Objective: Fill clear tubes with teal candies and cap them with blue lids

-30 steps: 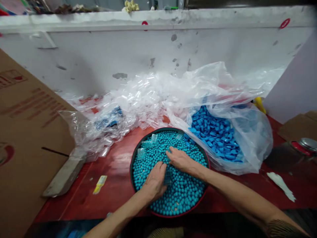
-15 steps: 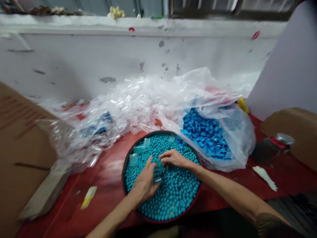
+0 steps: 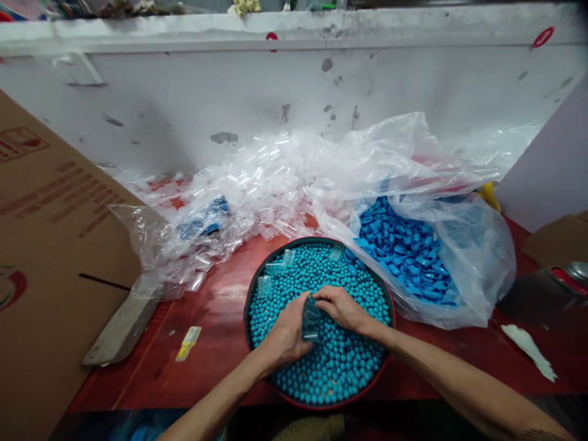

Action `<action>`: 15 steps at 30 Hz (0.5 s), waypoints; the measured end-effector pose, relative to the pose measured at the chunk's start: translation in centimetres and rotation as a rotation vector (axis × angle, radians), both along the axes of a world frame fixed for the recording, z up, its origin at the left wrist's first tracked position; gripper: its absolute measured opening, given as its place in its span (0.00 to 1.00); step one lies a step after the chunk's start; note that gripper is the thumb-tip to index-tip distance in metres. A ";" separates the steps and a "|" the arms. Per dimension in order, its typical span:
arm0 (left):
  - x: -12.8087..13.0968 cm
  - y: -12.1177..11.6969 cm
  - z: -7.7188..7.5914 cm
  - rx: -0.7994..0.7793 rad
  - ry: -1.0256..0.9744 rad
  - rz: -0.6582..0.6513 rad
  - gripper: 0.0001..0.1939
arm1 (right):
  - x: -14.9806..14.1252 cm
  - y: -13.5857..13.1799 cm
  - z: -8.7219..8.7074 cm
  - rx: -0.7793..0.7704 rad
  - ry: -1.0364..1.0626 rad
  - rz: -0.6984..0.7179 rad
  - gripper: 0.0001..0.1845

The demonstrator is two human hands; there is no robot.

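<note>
Fingers of my left hand (image 3: 288,331) grip a clear plastic case (image 3: 310,323) along its left side. Fingers of my right hand (image 3: 343,308) are bent at its upper end; I cannot tell whether they grasp it. The round tray (image 3: 251,295) contains turquoise beads (image 3: 333,370) and loose clear pieces (image 3: 264,286). The adjacent plastic bag (image 3: 489,260) contains blue parts (image 3: 407,254). The case is positioned between my hands, over the beads.

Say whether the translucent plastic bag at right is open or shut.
Open: the bag has its film parted, exposing small blue plastic pieces.

bare hands (image 3: 288,331), bare forearms (image 3: 441,370), ribbed olive garment (image 3: 315,427)
</note>
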State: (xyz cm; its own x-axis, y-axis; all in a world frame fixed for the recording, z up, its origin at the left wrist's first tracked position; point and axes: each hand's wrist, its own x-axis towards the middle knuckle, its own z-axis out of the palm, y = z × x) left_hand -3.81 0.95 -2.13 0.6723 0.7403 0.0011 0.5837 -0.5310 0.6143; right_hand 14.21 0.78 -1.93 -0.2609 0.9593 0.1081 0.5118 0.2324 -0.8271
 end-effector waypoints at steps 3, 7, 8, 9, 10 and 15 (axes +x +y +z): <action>0.3 0.0 0.5 -0.023 0.089 0.004 0.44 | 0.1 -0.6 0.6 -0.027 -0.098 0.053 0.11; 1.1 0.1 1.4 0.001 0.239 0.017 0.32 | 1.0 1.4 2.7 -0.012 -0.602 0.056 0.12; 1.3 0.2 1.5 0.002 0.261 0.020 0.30 | 1.3 2.5 3.2 -0.010 -0.708 -0.009 0.12; 1.4 0.2 1.7 -0.002 0.274 0.019 0.29 | 1.7 3.8 3.6 -0.010 -0.778 -0.084 0.13; 1.5 0.2 1.7 -0.010 0.275 0.014 0.29 | 2.1 5.1 3.8 -0.015 -0.817 -0.146 0.14; 1.4 0.2 1.3 -0.043 0.287 0.015 0.33 | 3.4 9.5 2.8 -0.079 -0.898 -0.206 0.12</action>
State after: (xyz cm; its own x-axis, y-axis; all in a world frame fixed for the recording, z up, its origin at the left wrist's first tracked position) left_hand -2.44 1.17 -0.79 0.6296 0.7454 -0.2191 0.7445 -0.4983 0.4443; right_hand 17.58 10.31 0.91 -0.0390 0.9920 -0.1201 0.9936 0.0258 -0.1097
